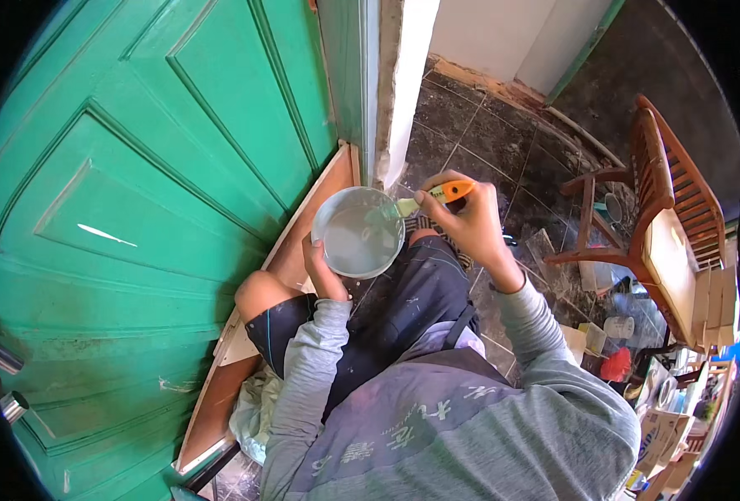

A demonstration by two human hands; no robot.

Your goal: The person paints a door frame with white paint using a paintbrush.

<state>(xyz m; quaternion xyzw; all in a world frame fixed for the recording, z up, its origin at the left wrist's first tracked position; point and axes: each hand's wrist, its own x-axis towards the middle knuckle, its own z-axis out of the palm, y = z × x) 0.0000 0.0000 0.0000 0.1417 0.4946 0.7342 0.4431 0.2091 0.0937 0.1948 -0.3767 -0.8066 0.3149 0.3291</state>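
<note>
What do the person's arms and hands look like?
The left hand and right hand are bare, with no gloves. The left sleeve and right sleeve are long, grey and wrinkled, reaching the wrists.

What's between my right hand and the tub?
In the head view, the brush: its pale neck runs from your right hand to the tub, with its far end past the right side of the rim.

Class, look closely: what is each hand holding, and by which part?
The left hand holds a round tub by its near left side; the right hand grips a brush by its handle.
</note>
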